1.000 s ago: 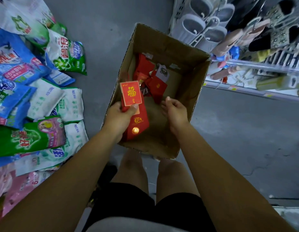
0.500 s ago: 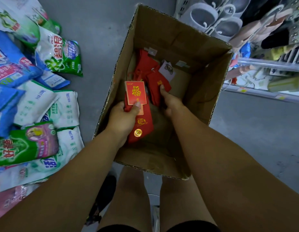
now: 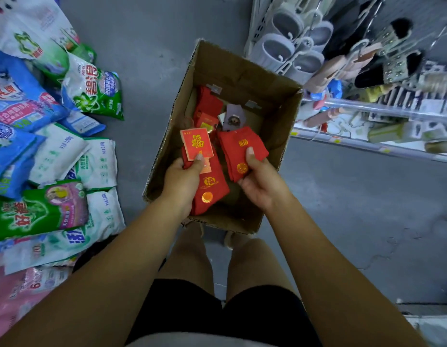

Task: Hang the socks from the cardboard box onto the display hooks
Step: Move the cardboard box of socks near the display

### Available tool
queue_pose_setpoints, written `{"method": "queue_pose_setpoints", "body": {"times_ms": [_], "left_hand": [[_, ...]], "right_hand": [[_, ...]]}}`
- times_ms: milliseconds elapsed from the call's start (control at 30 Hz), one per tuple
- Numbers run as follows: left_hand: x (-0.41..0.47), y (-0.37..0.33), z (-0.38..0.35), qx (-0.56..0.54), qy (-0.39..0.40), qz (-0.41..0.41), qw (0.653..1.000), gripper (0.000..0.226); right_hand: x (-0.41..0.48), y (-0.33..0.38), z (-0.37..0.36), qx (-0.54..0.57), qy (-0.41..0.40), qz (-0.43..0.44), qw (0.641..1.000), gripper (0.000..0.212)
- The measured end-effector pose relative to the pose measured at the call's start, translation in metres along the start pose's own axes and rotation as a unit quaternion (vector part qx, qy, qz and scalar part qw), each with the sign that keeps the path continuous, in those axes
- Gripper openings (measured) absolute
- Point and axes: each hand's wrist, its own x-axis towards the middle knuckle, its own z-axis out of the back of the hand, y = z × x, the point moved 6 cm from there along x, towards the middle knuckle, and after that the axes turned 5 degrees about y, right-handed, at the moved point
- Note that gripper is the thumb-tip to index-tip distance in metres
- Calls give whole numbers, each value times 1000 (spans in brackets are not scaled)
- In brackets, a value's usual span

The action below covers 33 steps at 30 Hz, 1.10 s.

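An open cardboard box (image 3: 245, 78) stands on the grey floor in front of my knees. My left hand (image 3: 182, 179) grips a pair of red socks (image 3: 209, 189) with a red and gold card label, held over the box's near left. My right hand (image 3: 261, 182) grips a second pair of red socks (image 3: 240, 150) with a gold sticker, lifted above the box's middle. More red socks (image 3: 206, 106) and a grey tag lie at the box's far end. Display hooks (image 3: 362, 46) with hanging slippers are at the upper right.
Bags of washing powder (image 3: 54, 151) are piled on the floor to the left. A low shelf rail (image 3: 367, 106) with goods runs along the right, beyond the box. Grey concrete floor (image 3: 355, 209) lies to the right of my legs.
My right hand reached deep into the box, closed on a second pair of red socks and drew it up and back. My left hand kept its pair.
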Motion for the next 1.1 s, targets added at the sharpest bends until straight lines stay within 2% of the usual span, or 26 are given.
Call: {"method": "queue_pose_setpoints", "body": {"times_ms": [133, 200, 267, 367, 467, 533, 633, 800, 967, 1100], "left_hand": [[-44, -7, -12, -24, 29, 23, 999, 48], [-65, -17, -28, -49, 82, 21, 995, 69], [-88, -29, -52, -74, 150, 11, 986, 80], [-121, -51, -86, -116, 198, -32, 973, 73], [-145, -66, -122, -107, 186, -98, 972, 62], [-158, -66, -147, -90, 165, -136, 973, 50], [-181, -57, -191, -71, 177, -181, 965, 41], [-227, -24, -275, -16, 200, -255, 946, 33], [-270, 11, -359, 26, 224, -303, 926, 34], [-301, 21, -407, 37, 242, -320, 915, 28]], "right_hand": [[-81, 22, -5, -1, 57, 42, 997, 53], [-116, 30, -9, 0, 86, 51, 995, 51], [-147, 39, -11, -6, 121, 70, 990, 47], [-179, 52, 2, -42, 125, 110, 985, 53], [-204, 72, 35, -123, 79, 166, 975, 53], [-222, 91, 59, -195, 54, 212, 956, 48], [-251, 127, 98, -267, 35, 261, 927, 48], [-296, 201, 162, -251, 42, 325, 911, 51], [-327, 263, 221, -271, 32, 376, 886, 30], [-346, 295, 267, -245, -16, 416, 876, 19]]}}
